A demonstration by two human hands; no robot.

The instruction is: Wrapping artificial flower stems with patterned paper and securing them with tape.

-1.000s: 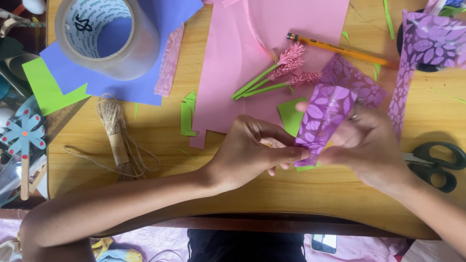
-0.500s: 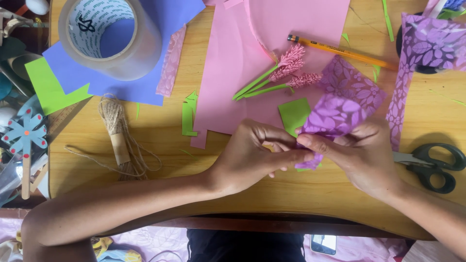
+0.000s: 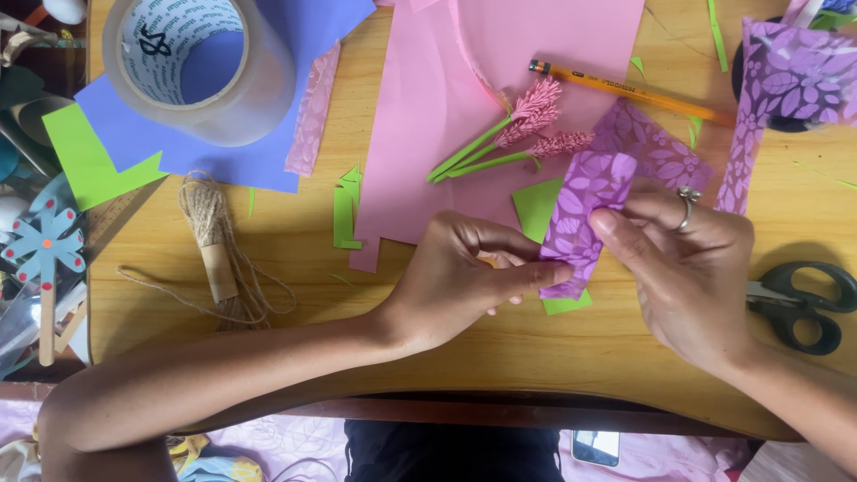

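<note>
My left hand point(image 3: 464, 277) and my right hand point(image 3: 692, 268) both pinch a strip of purple paper with a leaf pattern point(image 3: 585, 210) above the wooden table point(image 3: 295, 259). The strip stands folded between the fingertips, its top pointing away from me. A green paper piece point(image 3: 540, 210) lies under it. My right hand wears a ring. Just behind the hands lie two pink paper flowers with green stems point(image 3: 509, 138) on a pink sheet point(image 3: 446, 98).
A big roll of clear tape point(image 3: 192, 67) stands on blue paper point(image 3: 178, 147) at the back left. A twine spool point(image 3: 214, 250), green scraps point(image 3: 346, 210), a pencil point(image 3: 625, 89), more purple patterned paper point(image 3: 786, 85) and scissors point(image 3: 799, 303) at the right lie around.
The purple strip was tilted and lowered toward the table half a second ago; now it is raised upright again between both hands' fingertips. My hands have stayed in about the same place.
</note>
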